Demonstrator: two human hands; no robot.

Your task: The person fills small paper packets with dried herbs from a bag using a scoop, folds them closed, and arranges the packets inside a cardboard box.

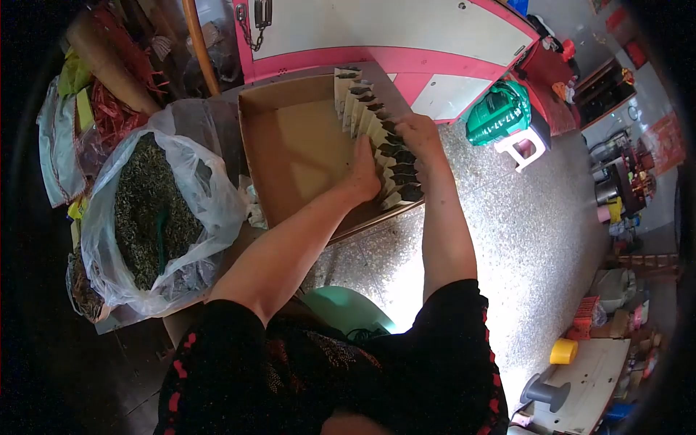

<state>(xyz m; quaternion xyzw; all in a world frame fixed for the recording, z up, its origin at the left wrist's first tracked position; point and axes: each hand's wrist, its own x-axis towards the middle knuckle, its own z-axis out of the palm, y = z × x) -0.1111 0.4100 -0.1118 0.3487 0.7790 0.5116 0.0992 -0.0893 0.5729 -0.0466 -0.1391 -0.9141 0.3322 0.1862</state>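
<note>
A shallow cardboard box lies in front of me. Along its right side stands a row of several small pale paper packets, their open tops showing dark leafy material. My left hand is inside the box, its fingers together and resting along the left face of the row. At the row's right side is my right hand, fingers bent over the packet tops near the box edge; its fingertips are partly blurred, and whether they grip a packet is unclear.
Left of the box sits a clear plastic bag of dark dried leaves with a green scoop. A pink and white cabinet stands behind. A green sack and white stool are on the right, a green seat below.
</note>
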